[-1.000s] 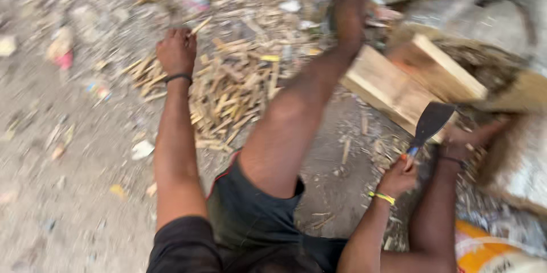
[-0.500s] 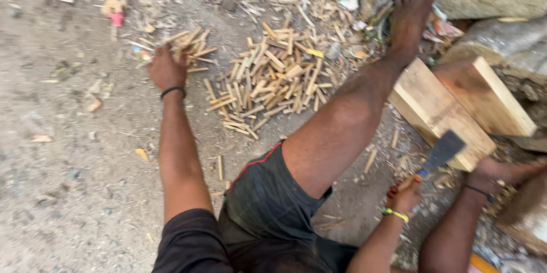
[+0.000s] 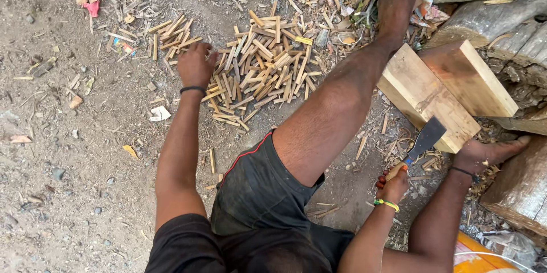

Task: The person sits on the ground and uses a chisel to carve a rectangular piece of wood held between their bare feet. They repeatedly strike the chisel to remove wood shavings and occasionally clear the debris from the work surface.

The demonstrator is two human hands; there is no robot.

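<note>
Our left hand (image 3: 195, 65) rests loosely curled on the split-stick pile (image 3: 259, 68) at 11 o'clock. Our right hand (image 3: 394, 185) grips the chopping knife (image 3: 423, 142) at 4 o'clock, its blade touching the wooden block (image 3: 424, 93).

Pile of split wood sticks (image 3: 259, 74) is lying on the dirt ground: short, pale, flat slivers are overlapping at mixed angles, with a smaller loose cluster at the pile's left edge. Cleaver (image 3: 420, 145) is pointing up and to the right, its dark flat rectangular blade resting just beside the lower corner of a pale wooden block.
</note>
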